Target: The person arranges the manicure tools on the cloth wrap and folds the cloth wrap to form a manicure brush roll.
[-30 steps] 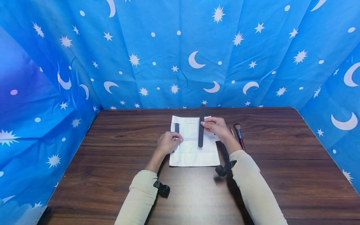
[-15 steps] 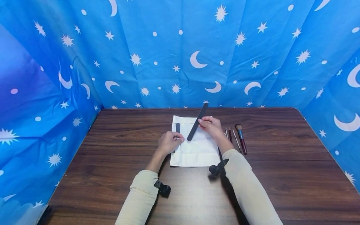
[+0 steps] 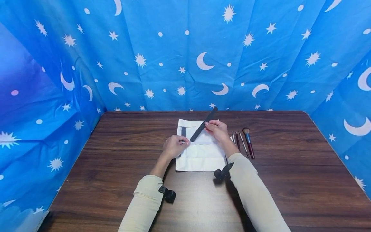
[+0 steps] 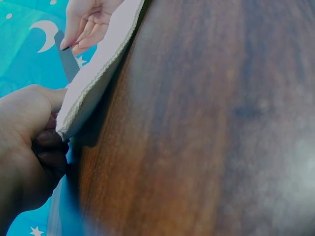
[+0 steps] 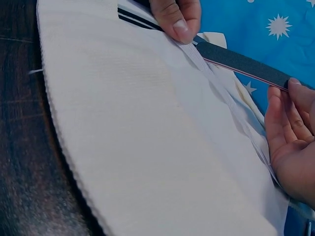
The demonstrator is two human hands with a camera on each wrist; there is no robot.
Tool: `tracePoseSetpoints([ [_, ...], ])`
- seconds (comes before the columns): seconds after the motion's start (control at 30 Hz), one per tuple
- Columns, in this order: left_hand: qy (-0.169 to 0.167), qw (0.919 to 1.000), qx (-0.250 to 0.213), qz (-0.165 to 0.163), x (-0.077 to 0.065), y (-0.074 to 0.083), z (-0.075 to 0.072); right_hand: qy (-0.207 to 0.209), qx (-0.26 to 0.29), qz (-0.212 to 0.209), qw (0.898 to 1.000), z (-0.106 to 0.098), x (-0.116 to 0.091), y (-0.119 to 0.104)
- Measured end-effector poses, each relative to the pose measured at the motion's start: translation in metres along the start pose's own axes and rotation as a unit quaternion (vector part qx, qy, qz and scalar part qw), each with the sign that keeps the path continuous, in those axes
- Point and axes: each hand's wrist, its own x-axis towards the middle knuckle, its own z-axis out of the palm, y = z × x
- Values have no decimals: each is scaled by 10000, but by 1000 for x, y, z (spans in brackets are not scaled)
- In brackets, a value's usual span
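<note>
My right hand (image 3: 218,130) pinches a dark grey nail file (image 3: 204,125) between thumb and fingers, tilted above a white cloth tool roll (image 3: 200,163). The file's low end (image 5: 206,47) is right at the roll's elastic band (image 5: 219,88), close to my left fingertips in the right wrist view. With thumb and finger, my left hand (image 3: 173,146) pinches the band near the roll's left side. A second dark file (image 3: 183,131) lies along that side, partly hidden under the left hand. In the left wrist view the left hand (image 4: 29,132) is at the cloth's edge.
Right of the roll lie several slim tools (image 3: 242,143) and a makeup brush (image 3: 248,144) with a blue and dark red handle. A blue star-and-moon cloth (image 3: 162,58) hangs behind the brown wooden table (image 3: 121,138).
The nail file has gone from nearly upright to slanted, its low end moving left and up toward my left fingers. My right hand shifted slightly left; my left hand stays in place.
</note>
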Motion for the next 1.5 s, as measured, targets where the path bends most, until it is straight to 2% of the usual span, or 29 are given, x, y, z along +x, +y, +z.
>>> tracePoseSetpoints([
  [0.33,-88,10000,-25,-4,1,0,-1,102,-672,186,9975,6,3,-1],
  [0.57,-87,10000,-12,-27,0,0,-1,-143,-1452,382,9886,11,5,-1],
  [0.77,-108,9999,-57,-104,1,-1,1,-571,-2378,474,9685,14,7,1],
  [0.97,-100,9999,-5,-48,2,-1,1,-933,-2930,563,9499,15,4,-3],
  [1.23,-88,9999,43,26,1,1,-2,-1642,-3310,666,9268,12,7,-6],
  [1.5,-185,9997,-24,-123,1,2,-2,-2008,-3500,747,9119,11,9,-7],
])
